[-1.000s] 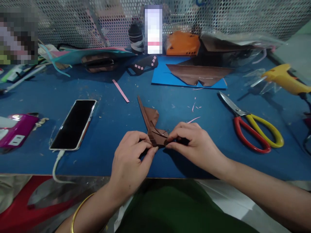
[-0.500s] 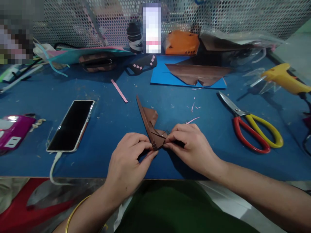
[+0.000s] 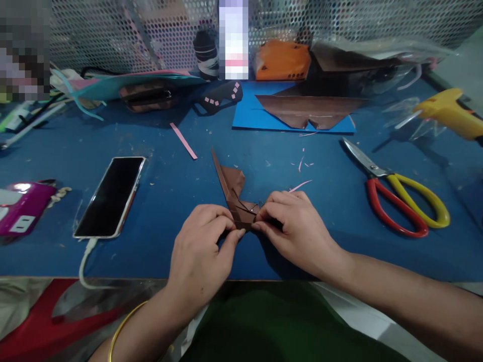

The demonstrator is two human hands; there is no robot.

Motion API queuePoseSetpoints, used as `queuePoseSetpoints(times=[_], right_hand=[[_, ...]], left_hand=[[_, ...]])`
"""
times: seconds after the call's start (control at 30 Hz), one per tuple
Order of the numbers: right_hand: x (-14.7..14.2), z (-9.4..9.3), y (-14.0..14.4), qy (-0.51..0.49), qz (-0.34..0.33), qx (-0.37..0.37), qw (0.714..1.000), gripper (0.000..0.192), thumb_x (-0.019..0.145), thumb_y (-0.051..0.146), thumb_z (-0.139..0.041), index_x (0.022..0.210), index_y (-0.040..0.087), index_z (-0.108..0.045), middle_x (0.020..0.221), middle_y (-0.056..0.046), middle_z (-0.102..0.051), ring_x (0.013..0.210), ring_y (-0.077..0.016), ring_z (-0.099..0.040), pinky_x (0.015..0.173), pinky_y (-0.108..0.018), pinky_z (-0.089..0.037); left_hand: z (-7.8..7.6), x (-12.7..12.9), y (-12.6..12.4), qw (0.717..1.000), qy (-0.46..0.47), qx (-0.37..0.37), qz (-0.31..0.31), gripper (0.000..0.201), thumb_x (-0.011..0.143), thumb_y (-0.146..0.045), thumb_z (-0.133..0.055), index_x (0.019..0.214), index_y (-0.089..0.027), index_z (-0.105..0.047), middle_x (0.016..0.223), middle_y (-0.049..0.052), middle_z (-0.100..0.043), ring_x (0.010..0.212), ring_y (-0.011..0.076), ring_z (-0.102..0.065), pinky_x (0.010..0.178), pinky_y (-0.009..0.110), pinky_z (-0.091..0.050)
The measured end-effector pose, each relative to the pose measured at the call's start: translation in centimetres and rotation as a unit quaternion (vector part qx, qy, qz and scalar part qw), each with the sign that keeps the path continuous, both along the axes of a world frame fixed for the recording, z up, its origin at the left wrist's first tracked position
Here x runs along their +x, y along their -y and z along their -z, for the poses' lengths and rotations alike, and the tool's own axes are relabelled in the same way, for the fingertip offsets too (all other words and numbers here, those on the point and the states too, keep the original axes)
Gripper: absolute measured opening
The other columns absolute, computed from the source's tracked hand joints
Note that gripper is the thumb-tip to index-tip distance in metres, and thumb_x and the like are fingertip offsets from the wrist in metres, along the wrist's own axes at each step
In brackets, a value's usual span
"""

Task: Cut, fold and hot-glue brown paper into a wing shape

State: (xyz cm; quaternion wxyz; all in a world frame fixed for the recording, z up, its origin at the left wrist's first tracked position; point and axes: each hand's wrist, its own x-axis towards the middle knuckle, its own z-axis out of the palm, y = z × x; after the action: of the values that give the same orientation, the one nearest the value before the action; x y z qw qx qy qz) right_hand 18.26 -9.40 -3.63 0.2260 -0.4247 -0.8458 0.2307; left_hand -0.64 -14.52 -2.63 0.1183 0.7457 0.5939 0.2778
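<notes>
Between my two hands is a folded piece of brown paper (image 3: 234,181), with a long narrow strip along its left side and creases near its lower end. My left hand (image 3: 202,241) pinches the lower left edge, thumb below and fingertips above. At the lower right edge, my right hand (image 3: 298,229) pinches the same paper between thumb and fingers. Its fingertips partly cover that corner. A thin pink paper scrap (image 3: 301,185) lies just beyond my right hand.
Scissors (image 3: 377,173) with red and yellow handles lie at right, below a yellow glue gun (image 3: 441,113). A phone (image 3: 111,196) with a white cable is at left, a pink strip (image 3: 183,141) farther back. Behind lie a brown cut-out (image 3: 309,110) and a black mask shape (image 3: 221,98).
My left fingers have shifted slightly on the lower left edge, and the strip there now looks flatter and more folded over. My right hand keeps its pinch. The view has tilted a little.
</notes>
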Motion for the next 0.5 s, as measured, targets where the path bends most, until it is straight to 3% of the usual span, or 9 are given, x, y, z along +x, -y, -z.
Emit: queuePoseSetpoints(times=[0.5], right_hand=[[-0.42,0.01,0.18,0.021,0.015,0.006,1.0,0.014,0.085,0.018,-0.065,0.073,0.019,-0.059,0.079,-0.001,-0.06,0.079,-0.0187,-0.056,0.075,-0.035,-0.031]], left_hand=[[-0.1,0.16,-0.35,0.999,-0.028,-0.03,-0.005,0.022,0.091,-0.021,-0.059,0.07,-0.02,-0.051,0.088,0.004,-0.06,0.086,0.0209,-0.053,0.074,0.038,-0.044]])
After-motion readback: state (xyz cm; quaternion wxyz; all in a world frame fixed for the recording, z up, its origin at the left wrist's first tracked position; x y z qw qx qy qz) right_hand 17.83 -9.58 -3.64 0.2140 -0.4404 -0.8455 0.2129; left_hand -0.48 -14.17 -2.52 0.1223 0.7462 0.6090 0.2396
